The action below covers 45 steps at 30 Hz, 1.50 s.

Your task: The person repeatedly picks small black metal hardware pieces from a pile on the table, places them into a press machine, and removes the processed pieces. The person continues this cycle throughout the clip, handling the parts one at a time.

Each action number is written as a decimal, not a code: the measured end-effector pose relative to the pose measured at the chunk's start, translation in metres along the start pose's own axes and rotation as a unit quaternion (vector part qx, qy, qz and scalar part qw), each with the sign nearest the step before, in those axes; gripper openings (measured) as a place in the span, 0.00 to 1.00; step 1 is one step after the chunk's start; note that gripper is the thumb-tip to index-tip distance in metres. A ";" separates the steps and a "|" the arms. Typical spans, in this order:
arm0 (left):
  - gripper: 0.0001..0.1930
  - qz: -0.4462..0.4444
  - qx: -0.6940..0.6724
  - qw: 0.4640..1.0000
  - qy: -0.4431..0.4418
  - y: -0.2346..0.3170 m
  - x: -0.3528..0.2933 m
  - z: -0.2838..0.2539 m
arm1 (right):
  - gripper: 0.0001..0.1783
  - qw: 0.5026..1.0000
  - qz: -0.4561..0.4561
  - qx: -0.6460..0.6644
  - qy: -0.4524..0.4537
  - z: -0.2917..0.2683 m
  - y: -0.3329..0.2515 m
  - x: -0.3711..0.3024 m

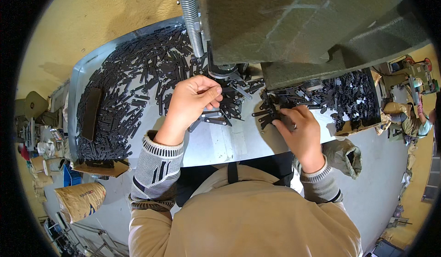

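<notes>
Close to the machine's lower head (225,71), my left hand (195,96) is closed, thumb against the curled fingers. Whatever it may pinch is too small or hidden to make out. Beneath it lie loose black flat metal strips (216,119) with small holes at their ends. My right hand (301,131) reaches with bent thumb and fingers into a small heap of black linked strips (268,112) to the right. Its fingertips touch the heap, and I cannot make out which piece sits between them. Both hands are over the grey metal tabletop (211,147).
A large heap of black strips (124,87) fills the table's left, with a dark bar (92,114) on it. More black parts (351,96) are piled at right. The green machine body (285,23) and a coil spring (190,18) overhang the middle. Another person (415,124) sits far right.
</notes>
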State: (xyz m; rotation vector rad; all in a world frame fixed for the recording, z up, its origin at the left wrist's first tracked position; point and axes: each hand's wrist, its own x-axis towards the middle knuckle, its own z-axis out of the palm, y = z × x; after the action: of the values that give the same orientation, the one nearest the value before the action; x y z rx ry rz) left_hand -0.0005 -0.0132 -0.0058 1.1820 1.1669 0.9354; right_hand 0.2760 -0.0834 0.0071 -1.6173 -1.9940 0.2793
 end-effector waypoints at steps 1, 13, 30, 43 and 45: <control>0.06 0.005 -0.001 1.000 0.000 0.000 0.000 0.000 | 0.13 0.999 -0.014 -0.035 0.018 0.004 -0.002 -0.004; 0.07 0.004 -0.033 0.999 -0.011 0.000 0.001 -0.001 | 0.13 0.999 -0.034 -0.017 0.007 0.009 -0.004 0.000; 0.06 0.140 -0.090 0.982 0.087 0.004 -0.002 -0.007 | 0.10 0.967 -0.058 0.247 -0.035 0.060 -0.034 0.071; 0.10 0.111 0.239 0.957 0.121 0.002 -0.001 -0.020 | 0.08 0.981 0.073 0.161 -0.083 -0.016 0.008 0.034; 0.10 0.104 0.299 0.934 0.166 0.001 -0.001 -0.025 | 0.10 0.984 0.045 0.129 -0.117 -0.018 0.012 0.023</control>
State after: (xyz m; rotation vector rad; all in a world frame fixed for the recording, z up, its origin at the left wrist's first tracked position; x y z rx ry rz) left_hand -0.0251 -0.0098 -0.0041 1.7034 1.7006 0.9949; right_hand 0.2925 -0.0614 0.0232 -1.5668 -1.9573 0.7627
